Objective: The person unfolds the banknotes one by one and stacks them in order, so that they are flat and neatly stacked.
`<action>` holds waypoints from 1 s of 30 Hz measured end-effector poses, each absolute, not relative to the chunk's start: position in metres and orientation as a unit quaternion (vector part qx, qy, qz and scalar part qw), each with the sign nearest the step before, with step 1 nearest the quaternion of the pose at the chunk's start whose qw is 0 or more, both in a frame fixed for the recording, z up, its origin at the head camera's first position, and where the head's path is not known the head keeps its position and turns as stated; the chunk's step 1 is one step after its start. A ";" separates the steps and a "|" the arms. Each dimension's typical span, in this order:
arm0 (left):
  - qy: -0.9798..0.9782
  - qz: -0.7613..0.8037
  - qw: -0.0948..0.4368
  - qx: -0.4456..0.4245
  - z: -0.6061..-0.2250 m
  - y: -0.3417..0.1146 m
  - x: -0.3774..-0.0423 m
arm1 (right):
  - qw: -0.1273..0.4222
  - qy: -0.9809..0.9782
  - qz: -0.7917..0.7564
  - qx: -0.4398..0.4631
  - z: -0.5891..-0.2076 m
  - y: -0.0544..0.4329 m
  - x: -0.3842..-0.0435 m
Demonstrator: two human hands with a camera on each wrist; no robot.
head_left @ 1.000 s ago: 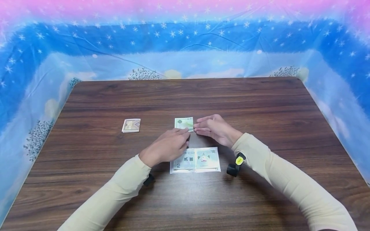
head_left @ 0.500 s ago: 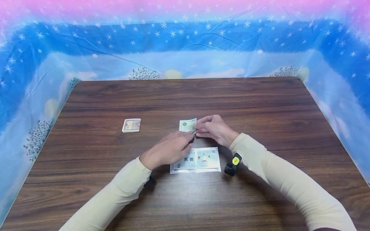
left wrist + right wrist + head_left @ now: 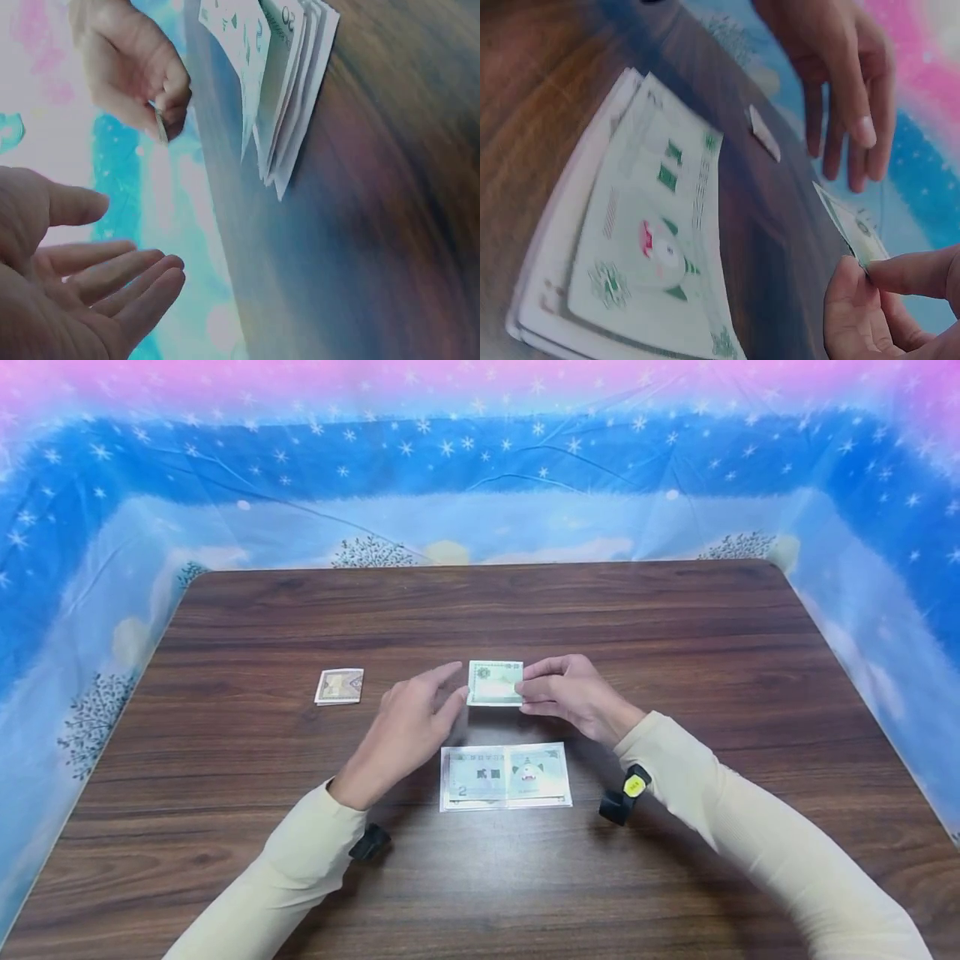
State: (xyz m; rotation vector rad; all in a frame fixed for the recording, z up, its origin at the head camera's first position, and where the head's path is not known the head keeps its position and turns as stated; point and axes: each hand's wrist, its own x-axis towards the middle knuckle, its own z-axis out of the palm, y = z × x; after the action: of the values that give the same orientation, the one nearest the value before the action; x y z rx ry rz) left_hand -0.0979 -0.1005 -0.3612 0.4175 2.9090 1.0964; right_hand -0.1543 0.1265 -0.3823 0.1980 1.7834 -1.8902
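My right hand (image 3: 577,697) pinches the right edge of a folded green play banknote (image 3: 487,683) between thumb and fingers, as the right wrist view also shows with the note (image 3: 855,225) raised off the table. The left hand (image 3: 405,714) is at the note's left side, its fingers relaxed and apart and nothing in its grasp; its palm (image 3: 75,300) shows in the left wrist view. Nearer to me lies a stack of play banknotes (image 3: 536,781), a green note with a "2" and a cartoon face (image 3: 664,251) on top.
A small folded brownish banknote (image 3: 339,687) lies at the left on the dark wood table (image 3: 487,885). A blue and pink snowflake cloth (image 3: 480,460) hangs round the far and side edges of the table.
The left hand has let go of the folded green note and drawn back to the left. My right hand, first beside the note, now pinches it, and the note sits slightly farther right.
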 end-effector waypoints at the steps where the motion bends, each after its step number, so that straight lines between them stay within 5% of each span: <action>1: 0.923 0.368 0.007 0.115 -0.361 -0.102 -0.098 | 0.266 0.659 -0.700 0.068 -0.381 0.127 -0.152; 11: 0.685 0.704 0.186 -0.006 -0.366 -0.103 -0.094 | 0.286 0.640 -0.710 0.057 -0.372 0.127 -0.129; 30: 0.660 0.718 0.220 0.014 -0.367 -0.090 -0.087 | 0.293 0.670 -0.682 -0.003 -0.374 0.122 -0.105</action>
State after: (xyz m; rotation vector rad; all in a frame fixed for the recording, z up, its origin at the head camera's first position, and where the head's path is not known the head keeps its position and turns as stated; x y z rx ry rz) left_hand -0.0867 -0.0896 -0.3665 0.0397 1.8267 1.9855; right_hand -0.1054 0.1216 -0.3741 -0.0075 1.7848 -1.8162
